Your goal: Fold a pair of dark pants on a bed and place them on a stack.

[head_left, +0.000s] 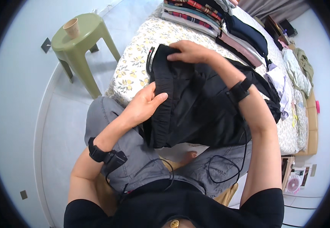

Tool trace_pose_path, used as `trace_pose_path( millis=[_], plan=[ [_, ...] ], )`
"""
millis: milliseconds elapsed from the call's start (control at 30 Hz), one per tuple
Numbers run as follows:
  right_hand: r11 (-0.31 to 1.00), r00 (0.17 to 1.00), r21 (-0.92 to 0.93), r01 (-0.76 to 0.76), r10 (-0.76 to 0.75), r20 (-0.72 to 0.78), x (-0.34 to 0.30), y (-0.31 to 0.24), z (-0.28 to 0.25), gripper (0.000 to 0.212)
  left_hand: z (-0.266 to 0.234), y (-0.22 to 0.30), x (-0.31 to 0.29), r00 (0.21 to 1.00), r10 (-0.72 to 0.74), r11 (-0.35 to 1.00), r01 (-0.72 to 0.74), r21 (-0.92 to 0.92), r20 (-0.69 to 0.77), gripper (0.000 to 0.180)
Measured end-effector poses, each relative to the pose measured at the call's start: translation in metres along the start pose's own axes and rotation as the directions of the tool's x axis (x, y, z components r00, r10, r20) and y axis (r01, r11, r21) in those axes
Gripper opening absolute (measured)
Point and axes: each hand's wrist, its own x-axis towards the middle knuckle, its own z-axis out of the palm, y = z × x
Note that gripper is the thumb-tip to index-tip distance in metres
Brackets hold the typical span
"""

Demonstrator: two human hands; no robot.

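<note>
A pair of black trousers (206, 110) with a gathered elastic waistband (162, 102) lies across my lap and the bed's edge. Its waistband faces left, while the rest of the cloth stretches off to the right. My left hand (144, 106) grips the middle of the waistband, thumb on top and the other fingers tucked out of sight beneath the cloth. At the far end of the waistband, my right hand (189, 52) is closed on the fabric, its thumb pressed on the black cloth. A pale label shows inside the waistband's far corner.
Folded clothes are stacked on the flowered bed (134, 57), with a plaid pile (193, 15) at the back. Loose garments (298, 70) lie farther right. On the left, a green stool (85, 41) carries a paper cup (71, 28). Thin black cables (225, 180) hang near my lap.
</note>
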Motion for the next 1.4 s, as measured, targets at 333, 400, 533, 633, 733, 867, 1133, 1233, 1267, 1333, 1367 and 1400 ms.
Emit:
trace_pose_path(
  millis=[333, 400, 533, 633, 733, 867, 1133, 1233, 1267, 1333, 1367, 1400],
  plan=[
    [0.976, 0.841, 0.174, -0.131, 0.202, -0.502, 0.041, 0.106, -0.078, 0.030, 0.003, 0.032, -0.007, 0.982, 0.145, 0.987, -0.136, 0.081, -0.122, 0.033],
    [0.984, 0.780, 0.047, -0.170, 0.164, -0.604, 0.054, 0.124, -0.065, 0.030, -0.005, 0.033, -0.010, 0.946, 0.196, 0.961, -0.134, 0.241, -0.258, 0.030],
    [0.963, 0.759, 0.250, -0.100, 0.236, -0.607, 0.085, 0.137, -0.059, 0.037, -0.006, 0.032, -0.016, 0.814, 0.345, 0.925, -0.210, 0.318, -0.467, 0.026],
    [0.969, 0.688, 0.029, -0.247, 0.197, -0.698, 0.111, 0.142, -0.039, 0.032, -0.013, 0.038, -0.012, 0.749, 0.325, 0.869, 0.003, 0.494, -0.577, 0.031],
    [0.886, 0.839, -0.270, -0.376, 0.202, -0.505, 0.119, 0.127, 0.015, 0.026, -0.015, 0.019, -0.009, 0.779, 0.381, 0.739, 0.067, 0.670, -0.498, 0.036],
    [0.838, 0.784, -0.381, -0.391, 0.086, -0.614, 0.106, 0.139, 0.022, 0.033, -0.015, 0.015, -0.003, 0.789, 0.355, 0.762, 0.067, 0.644, -0.502, 0.043],
    [0.960, 0.771, -0.279, -0.001, -0.177, -0.611, 0.004, 0.016, 0.023, 0.055, -0.037, 0.004, -0.005, 0.723, 0.168, 0.986, -0.111, 0.127, -0.671, 0.057],
    [0.947, 0.887, -0.303, -0.103, -0.050, -0.458, -0.029, 0.025, 0.082, 0.057, -0.042, 0.022, -0.003, 0.787, -0.001, 0.911, -0.254, -0.324, -0.617, 0.049],
    [0.961, 0.893, -0.246, -0.123, -0.002, -0.450, -0.032, 0.027, 0.086, 0.059, -0.049, 0.020, -0.001, 0.804, 0.008, 0.849, -0.320, -0.421, -0.594, 0.046],
    [0.973, 0.891, -0.180, -0.146, 0.050, -0.451, -0.034, 0.033, 0.091, 0.061, -0.069, 0.021, 0.014, 0.834, -0.097, 0.710, -0.325, -0.625, -0.543, 0.041],
    [0.973, 0.888, -0.174, -0.150, 0.055, -0.456, -0.035, 0.033, 0.094, 0.061, -0.076, 0.025, 0.020, 0.865, -0.204, 0.516, -0.303, -0.801, -0.458, 0.036],
    [0.976, 0.884, -0.168, -0.140, 0.047, -0.465, -0.032, 0.031, 0.094, 0.060, -0.081, 0.034, 0.022, 0.861, -0.192, 0.534, -0.311, -0.786, -0.470, 0.036]
  ],
)
